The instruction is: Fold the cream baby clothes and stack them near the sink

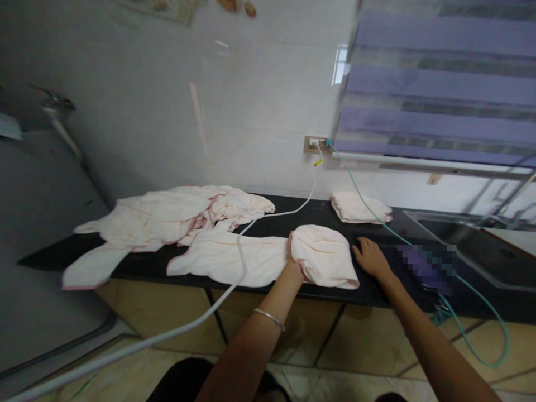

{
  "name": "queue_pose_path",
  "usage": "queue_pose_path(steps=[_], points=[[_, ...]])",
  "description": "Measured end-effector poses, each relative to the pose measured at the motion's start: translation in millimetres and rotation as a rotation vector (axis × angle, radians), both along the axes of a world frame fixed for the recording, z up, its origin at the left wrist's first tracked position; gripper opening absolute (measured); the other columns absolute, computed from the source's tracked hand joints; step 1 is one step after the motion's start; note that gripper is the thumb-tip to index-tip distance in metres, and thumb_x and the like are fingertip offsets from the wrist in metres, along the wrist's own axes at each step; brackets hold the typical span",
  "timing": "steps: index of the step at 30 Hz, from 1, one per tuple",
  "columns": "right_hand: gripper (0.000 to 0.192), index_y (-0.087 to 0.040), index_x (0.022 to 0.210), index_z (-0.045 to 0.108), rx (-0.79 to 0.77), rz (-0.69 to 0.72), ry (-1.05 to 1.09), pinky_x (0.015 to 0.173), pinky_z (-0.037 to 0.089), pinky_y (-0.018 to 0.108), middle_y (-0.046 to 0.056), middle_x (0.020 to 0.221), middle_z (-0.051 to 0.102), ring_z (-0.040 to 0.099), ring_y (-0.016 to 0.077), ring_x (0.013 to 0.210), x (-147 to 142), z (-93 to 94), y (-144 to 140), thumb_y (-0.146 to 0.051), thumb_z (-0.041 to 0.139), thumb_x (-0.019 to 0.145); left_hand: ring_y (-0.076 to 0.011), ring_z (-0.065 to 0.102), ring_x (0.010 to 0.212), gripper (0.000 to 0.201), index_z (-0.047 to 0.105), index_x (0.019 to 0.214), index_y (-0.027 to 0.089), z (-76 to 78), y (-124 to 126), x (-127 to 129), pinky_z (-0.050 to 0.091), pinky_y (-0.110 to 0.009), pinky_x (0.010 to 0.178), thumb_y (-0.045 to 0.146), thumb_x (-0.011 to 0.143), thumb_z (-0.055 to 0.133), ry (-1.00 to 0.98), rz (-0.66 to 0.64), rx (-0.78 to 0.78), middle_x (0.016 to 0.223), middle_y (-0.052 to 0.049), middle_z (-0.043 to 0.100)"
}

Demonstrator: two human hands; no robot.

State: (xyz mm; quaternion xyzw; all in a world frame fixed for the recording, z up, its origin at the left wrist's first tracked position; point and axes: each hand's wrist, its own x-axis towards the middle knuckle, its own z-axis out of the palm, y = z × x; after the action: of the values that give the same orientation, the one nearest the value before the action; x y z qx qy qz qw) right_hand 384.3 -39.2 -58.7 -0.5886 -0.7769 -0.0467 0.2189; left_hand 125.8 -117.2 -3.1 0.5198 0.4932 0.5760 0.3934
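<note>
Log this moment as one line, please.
left hand: under folded flap of pale cloth | right hand: flat on black counter | folded stack behind

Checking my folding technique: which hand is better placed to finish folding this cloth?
Probably the left hand: it is tucked under the folded cloth. The right hand lies flat on the counter beside it.

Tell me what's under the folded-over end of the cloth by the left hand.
The fold lies on the black counter; the left hand is tucked beneath its edge, fingers hidden. Anything else under it is covered.
</note>
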Motion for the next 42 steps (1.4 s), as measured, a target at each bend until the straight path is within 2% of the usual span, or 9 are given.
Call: queue_pose_path(steps=[2, 5, 8, 10, 14, 19, 23, 30, 42], points=[[0.05, -0.006, 0.135, 0.058, -0.009, -0.022, -0.043, 0.113, 0.039, 0.046, 0.023, 0.14, 0.06, 0.05, 0.0329, 0.135, 1.2, -1.6, 4.5, -0.04, 0.043, 0.101, -0.0256, 0.068, 0.118, 0.089, 0.069, 0.121, 0.012, -0.1, 0.9, -5.7, 0.046, -0.054, 0.107, 0.057, 0.103, -0.006, -0.222, -0.063, -0.057, 0.105, -0.012, 0.079], [0.052, -0.005, 0.135, 0.058, -0.016, -0.033, -0.069, 0.113, 0.039, 0.045, 0.022, 0.14, 0.06, 0.051, 0.0334, 0.134, 5.4, -5.6, 10.2, -0.041, 0.043, 0.101, -0.0317, 0.067, 0.121, 0.074, 0.07, 0.121, 0.011, 5.4, 1.6, -19.1, 0.046, -0.053, 0.112, 0.07, 0.094, 0.034, -0.658, -0.232, -0.22, 0.112, -0.015, 0.077], [0.052, -0.006, 0.136, 0.058, -0.014, -0.035, -0.071, 0.113, 0.039, 0.045, 0.021, 0.141, 0.06, 0.052, 0.0332, 0.134, 8.2, -9.7, 13.0, -0.042, 0.043, 0.101, -0.0352, 0.063, 0.127, 0.059, 0.068, 0.122, 0.009, 16.7, 0.5, -39.6, 0.046, -0.052, 0.114, 0.055, 0.086, 0.058, -0.736, -0.282, -0.303, 0.123, -0.018, 0.073], [0.052, -0.007, 0.135, 0.058, -0.015, -0.029, -0.072, 0.113, 0.039, 0.045, 0.021, 0.141, 0.06, 0.052, 0.0333, 0.134, 8.6, -10.8, 13.2, -0.042, 0.043, 0.101, -0.0341, 0.056, 0.137, 0.053, 0.064, 0.127, 0.011, 27.1, -1.8, -53.9, 0.041, -0.05, 0.117, 0.043, 0.085, 0.063, -0.552, -0.11, -0.237, 0.135, -0.017, 0.067], [0.051, -0.008, 0.134, 0.059, -0.024, -0.028, -0.066, 0.113, 0.039, 0.045, 0.021, 0.142, 0.06, 0.052, 0.0341, 0.134, 8.1, -9.9, 12.7, -0.043, 0.043, 0.101, -0.0289, 0.035, 0.152, 0.053, 0.054, 0.14, 0.012, 52.5, -13.8, -62.5, 0.023, -0.045, 0.128, 0.028, 0.09, 0.059, 0.23, 0.283, 0.054, 0.156, -0.018, 0.048], [0.051, -0.008, 0.136, 0.058, -0.028, -0.016, -0.054, 0.114, 0.038, 0.045, 0.021, 0.142, 0.06, 0.052, 0.0332, 0.135, 7.6, -8.6, 11.8, -0.042, 0.043, 0.101, -0.0253, 0.055, 0.134, 0.039, 0.06, 0.133, 0.014, 69.0, -34.8, -10.8, 0.041, -0.04, 0.118, 0.026, 0.101, 0.042, 0.822, 0.146, 0.363, 0.139, -0.015, 0.063], [0.053, -0.005, 0.138, 0.057, -0.033, -0.01, -0.062, 0.114, 0.038, 0.044, 0.021, 0.143, 0.059, 0.052, 0.0334, 0.135, 7.2, -6.6, 9.7, -0.042, 0.041, 0.102, -0.0255, 0.066, 0.109, 0.032, 0.07, 0.108, 0.02, 40.5, -31.5, 38.1, 0.054, -0.04, 0.096, 0.03, 0.104, 0.04, 1.07, 0.045, 0.313, 0.11, -0.009, 0.071], [0.051, -0.006, 0.137, 0.059, -0.034, -0.011, -0.049, 0.116, 0.037, 0.043, 0.021, 0.144, 0.058, 0.051, 0.0319, 0.138, 5.5, -6.4, 9.2, -0.04, 0.042, 0.102, -0.03, 0.047, 0.14, 0.045, 0.057, 0.141, 0.019, -25.0, -13.4, 53.1, 0.036, -0.052, 0.119, 0.037, 0.105, 0.037, 1.2, 0.074, 0.326, 0.149, -0.014, 0.055], [0.05, -0.008, 0.136, 0.061, -0.004, 0.005, -0.026, 0.116, 0.039, 0.044, 0.02, 0.143, 0.06, 0.051, 0.0313, 0.138, 6.5, -8.6, 8.5, -0.039, 0.042, 0.101, -0.0349, 0.034, 0.151, 0.079, 0.05, 0.149, 0.016, -25.3, -17.8, 48.8, 0.028, -0.053, 0.124, 0.073, 0.096, 0.04, 1.202, -0.01, 0.272, 0.159, -0.015, 0.045]])
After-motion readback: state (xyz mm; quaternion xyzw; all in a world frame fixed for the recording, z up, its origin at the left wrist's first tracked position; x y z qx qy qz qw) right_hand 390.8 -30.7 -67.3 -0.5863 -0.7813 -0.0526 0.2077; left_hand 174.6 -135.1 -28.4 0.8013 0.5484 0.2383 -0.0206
